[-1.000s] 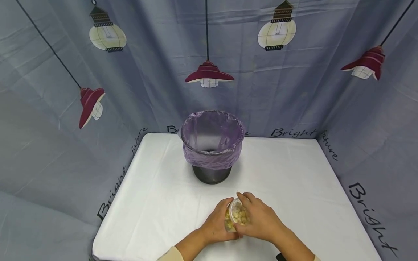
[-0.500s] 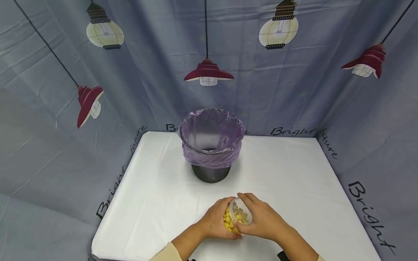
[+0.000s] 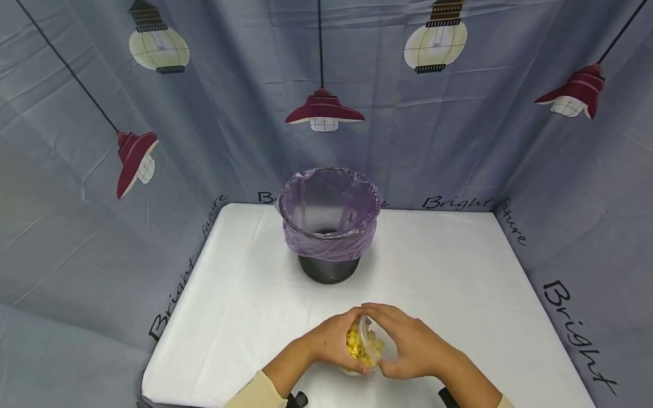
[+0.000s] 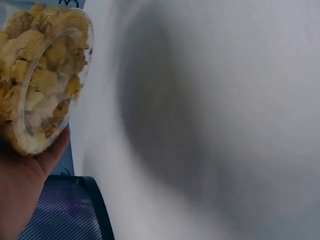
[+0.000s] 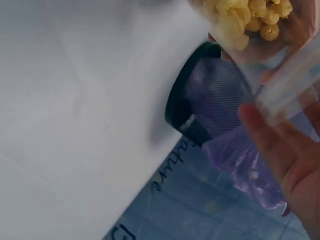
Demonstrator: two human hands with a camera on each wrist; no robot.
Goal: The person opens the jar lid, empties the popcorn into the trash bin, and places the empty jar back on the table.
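Observation:
My left hand [image 3: 331,341] wraps round the side of a clear plastic jar [image 3: 357,347] of yellow popcorn, held tilted close over the white table. In the left wrist view, the jar's round base [image 4: 55,75] shows with popcorn pressed behind it. My right hand [image 3: 410,347] is at the jar's other end, fingers at the top and thumb below, spread round the translucent lid [image 5: 295,80]. One fingertip [image 5: 248,114] meets the lid's edge in the right wrist view. Popcorn lies toward the base, with a bare gap under the lid.
A black mesh bin [image 3: 329,271] lined with a purple bag [image 3: 331,246] stands beyond the hands on the white table [image 3: 433,266]. Grey-blue curtains [image 3: 229,113] printed with lamps enclose the back and sides. Black straps show near both wrists.
The jar has turned so its lid end shows more side-on, and the popcorn has shifted inside. My right hand's fingers and thumb have spread wider. Both hands have moved slightly left.

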